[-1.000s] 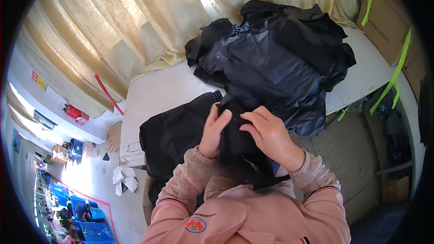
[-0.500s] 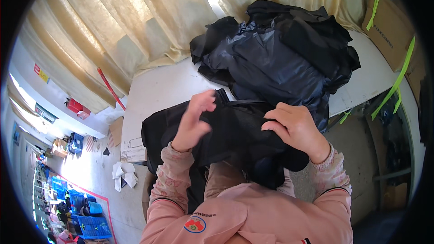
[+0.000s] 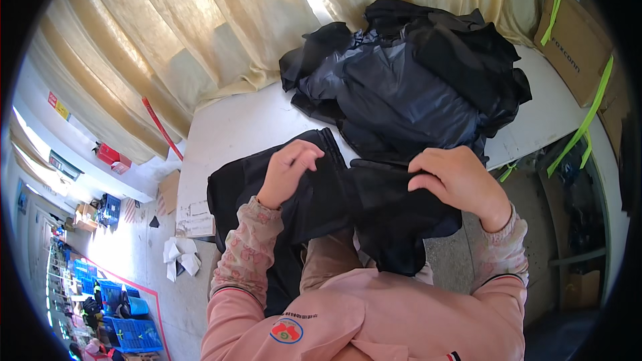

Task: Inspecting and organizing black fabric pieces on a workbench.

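Folded black fabric pieces [image 3: 244, 190] lie across the near table edge and hang toward my lap. Over their right end is my left hand [image 3: 287, 172], its fingers curled together; whether cloth is pinched in them is hidden. My right hand [image 3: 461, 184] grips the upper edge of a black fabric piece [image 3: 401, 210] between thumb and fingers. That piece overlaps the folded pieces at its left, and its lower part droops over my lap.
A big heap of black fabric and dark shiny sheeting [image 3: 408, 87] covers the back of the white table [image 3: 227, 120]. Cardboard [image 3: 575, 53] with yellow-green straps stands at right. Curtains [image 3: 174, 40] hang behind. Blue crates [image 3: 137, 334] and white scraps [image 3: 182, 254] are on the floor at left.
My right hand has moved right with the fabric edge, and the piece has spread away from the folded pieces. My left hand's fingers have curled in, lower and slightly right.
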A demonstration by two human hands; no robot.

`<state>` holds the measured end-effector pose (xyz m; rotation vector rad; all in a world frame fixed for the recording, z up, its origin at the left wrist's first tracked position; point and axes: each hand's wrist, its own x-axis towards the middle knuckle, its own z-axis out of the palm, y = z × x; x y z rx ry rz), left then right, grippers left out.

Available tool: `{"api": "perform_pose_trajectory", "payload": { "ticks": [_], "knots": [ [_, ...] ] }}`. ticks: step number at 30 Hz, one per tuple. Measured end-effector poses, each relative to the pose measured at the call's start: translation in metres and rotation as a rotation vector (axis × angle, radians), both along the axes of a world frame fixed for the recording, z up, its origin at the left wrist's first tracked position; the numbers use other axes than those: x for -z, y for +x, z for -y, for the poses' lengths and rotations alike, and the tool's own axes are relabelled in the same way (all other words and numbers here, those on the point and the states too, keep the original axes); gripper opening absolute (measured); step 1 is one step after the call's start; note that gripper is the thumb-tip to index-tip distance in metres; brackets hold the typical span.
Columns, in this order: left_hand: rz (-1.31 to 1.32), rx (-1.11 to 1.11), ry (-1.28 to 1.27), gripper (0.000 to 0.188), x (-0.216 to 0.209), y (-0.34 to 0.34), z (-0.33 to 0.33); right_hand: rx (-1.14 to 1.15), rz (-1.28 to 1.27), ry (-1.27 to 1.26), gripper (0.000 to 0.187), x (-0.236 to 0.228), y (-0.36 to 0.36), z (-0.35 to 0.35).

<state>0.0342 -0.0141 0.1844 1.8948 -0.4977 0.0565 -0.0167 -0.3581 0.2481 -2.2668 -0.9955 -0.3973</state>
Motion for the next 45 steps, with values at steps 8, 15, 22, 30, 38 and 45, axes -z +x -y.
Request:
{"api": "perform_pose_trajectory", "payload": {
  "ticks": [8,15,22,30,38,45],
  "knots": [
    [-0.448,0.264,0.379,0.043,0.101,-0.028,0.001,0.262,0.046,0.429,0.018,-0.05,0.047,0.017],
    [-0.861,0.484,-0.831,0.058,0.153,-0.054,0.057,0.058,-0.068,0.749,0.026,-0.087,0.048,-0.009],
    [-1.158,0.279,-1.237,0.054,0.139,-0.031,0.107,-0.085,-0.211,0.871,0.024,-0.087,0.03,-0.027],
    [-1.016,0.55,-1.47,0.047,0.085,-0.039,0.114,0.233,0.066,0.408,0.023,0.015,0.067,-0.037],
    [-0.264,0.757,-1.293,0.087,0.032,-0.045,-0.009,0.704,-0.317,0.044,0.031,0.164,0.133,0.048],
    [-0.268,-0.263,-0.686,0.038,0.056,0.01,-0.1,-0.139,-0.823,0.901,0.036,0.021,0.098,0.07]
  ]
}}
